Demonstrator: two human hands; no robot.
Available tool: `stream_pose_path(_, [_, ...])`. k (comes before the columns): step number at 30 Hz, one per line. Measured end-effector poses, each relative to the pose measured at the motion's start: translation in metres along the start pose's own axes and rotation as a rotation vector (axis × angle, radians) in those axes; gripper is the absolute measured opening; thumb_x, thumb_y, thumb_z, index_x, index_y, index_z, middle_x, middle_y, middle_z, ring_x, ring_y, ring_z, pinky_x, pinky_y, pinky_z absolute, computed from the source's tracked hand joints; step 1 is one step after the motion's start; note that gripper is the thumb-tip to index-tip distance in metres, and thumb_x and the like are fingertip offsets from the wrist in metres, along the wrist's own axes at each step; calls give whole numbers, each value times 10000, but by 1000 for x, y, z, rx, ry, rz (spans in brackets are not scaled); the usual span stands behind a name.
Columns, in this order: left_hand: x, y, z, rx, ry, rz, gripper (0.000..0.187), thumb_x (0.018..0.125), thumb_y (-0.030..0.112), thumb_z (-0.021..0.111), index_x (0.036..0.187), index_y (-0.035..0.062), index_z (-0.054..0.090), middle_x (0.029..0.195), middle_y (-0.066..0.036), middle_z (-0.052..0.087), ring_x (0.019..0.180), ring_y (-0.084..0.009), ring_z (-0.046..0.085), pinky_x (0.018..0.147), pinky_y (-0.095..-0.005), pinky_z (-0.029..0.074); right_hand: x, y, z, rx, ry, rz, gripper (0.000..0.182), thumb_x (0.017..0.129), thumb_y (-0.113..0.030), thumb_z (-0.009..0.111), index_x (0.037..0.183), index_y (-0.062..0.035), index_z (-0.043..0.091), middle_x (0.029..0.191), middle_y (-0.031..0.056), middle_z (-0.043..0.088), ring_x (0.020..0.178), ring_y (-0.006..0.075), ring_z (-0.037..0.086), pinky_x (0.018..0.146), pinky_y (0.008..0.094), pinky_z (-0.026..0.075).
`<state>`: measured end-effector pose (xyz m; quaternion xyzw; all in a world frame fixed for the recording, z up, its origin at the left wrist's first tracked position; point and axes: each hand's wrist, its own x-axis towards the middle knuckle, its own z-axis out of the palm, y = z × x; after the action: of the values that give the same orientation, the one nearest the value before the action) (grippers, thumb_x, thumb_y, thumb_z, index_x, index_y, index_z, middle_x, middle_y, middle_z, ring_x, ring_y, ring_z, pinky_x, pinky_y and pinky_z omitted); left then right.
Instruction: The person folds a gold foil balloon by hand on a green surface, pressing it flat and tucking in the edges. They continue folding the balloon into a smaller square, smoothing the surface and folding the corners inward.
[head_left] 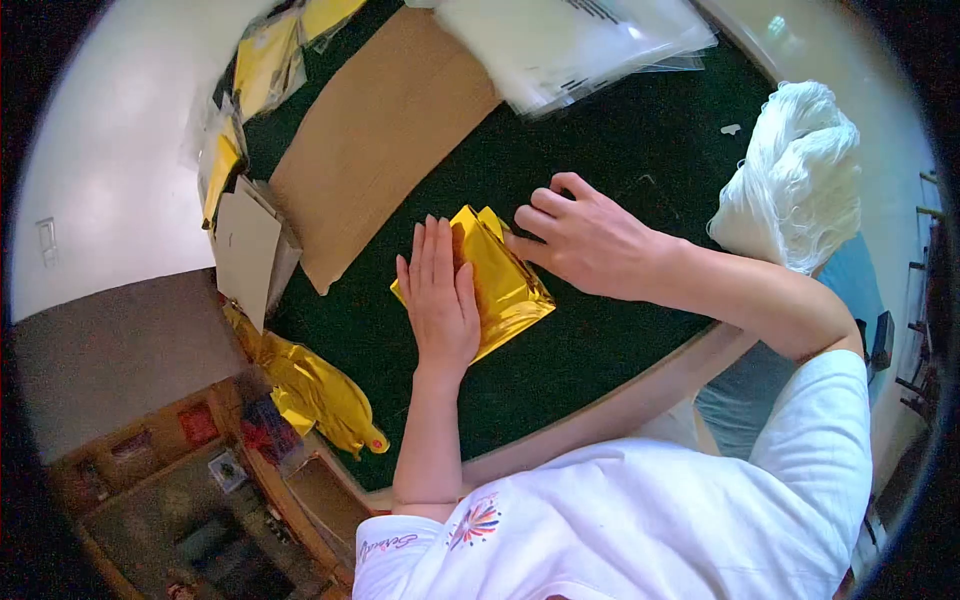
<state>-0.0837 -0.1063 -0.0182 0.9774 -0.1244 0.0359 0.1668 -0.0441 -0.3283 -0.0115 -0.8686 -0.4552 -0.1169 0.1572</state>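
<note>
A folded shiny gold foil sheet (510,295) lies on the dark green table surface (600,360). My left hand (438,290) rests flat on its left part, fingers stretched out and pointing away from me. At the foil's upper right edge is my right hand (575,235), with the fingers curled and a fingertip touching the edge. Whether that hand pinches the foil cannot be made out.
Brown cardboard (380,130) lies beyond my left hand. Clear plastic bags (590,45) are at the far edge, white thread (795,180) at the right. More gold foil (325,395) hangs over the left edge near white cards (248,245). Packaged gold pieces (265,70) lie far left.
</note>
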Motion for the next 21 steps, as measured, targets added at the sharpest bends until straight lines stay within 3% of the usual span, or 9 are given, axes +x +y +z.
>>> stream_pose_path(3, [0,1,-1,-32,13,6,478,978,233,381,1435,102,331,1475,-125,340,1390,-282,275,1134,-499,146,8,-1,1,-16,-15,19,263,815,-169,578,1065,-96,615,900,38,497,919,191,484,905,370,379])
stream_pose_path(6, [0,0,-1,-51,25,15,481,975,223,393,1435,99,330,1470,-126,347,1385,-284,283,1132,-499,152,12,-4,0,6,-146,63,236,802,-178,595,1022,-103,639,1014,57,530,1020,210,483,972,420,359])
stream_pose_path(8, [-1,0,-1,-57,28,18,483,973,219,398,1436,98,329,1468,-126,351,1383,-284,288,1130,-500,155,11,-3,6,-42,17,46,228,797,-190,603,1002,-112,662,1235,94,510,1209,246,432,1068,499,283])
stream_pose_path(9, [-1,0,0,-50,27,15,484,972,217,402,1435,97,329,1465,-126,356,1381,-284,292,1129,-500,157,12,-3,6,-41,16,44,228,797,-190,603,1002,-112,662,1235,94,510,1209,246,432,1068,499,283])
stream_pose_path(11, [0,0,0,-42,30,9,484,972,216,406,1434,96,329,1461,-126,361,1379,-284,296,1127,-500,160,14,-1,5,-15,2,47,238,799,-199,605,1013,-120,674,1410,105,406,1340,275,331,1119,556,186])
stream_pose_path(16, [1,2,-1,-31,25,1,475,971,217,411,1425,99,339,1452,-117,374,1377,-281,298,1126,-504,163,12,3,4,-6,1,96,245,804,-200,612,1022,-109,675,1430,105,392,1366,288,300,1121,556,183])
stream_pose_path(21, [1,2,-2,-19,11,15,484,969,220,395,1427,80,323,1461,-134,355,1369,-306,303,1117,-516,167,19,2,9,73,-111,130,268,883,-281,555,1046,-101,668,1459,115,348,1398,282,242,1123,565,161])
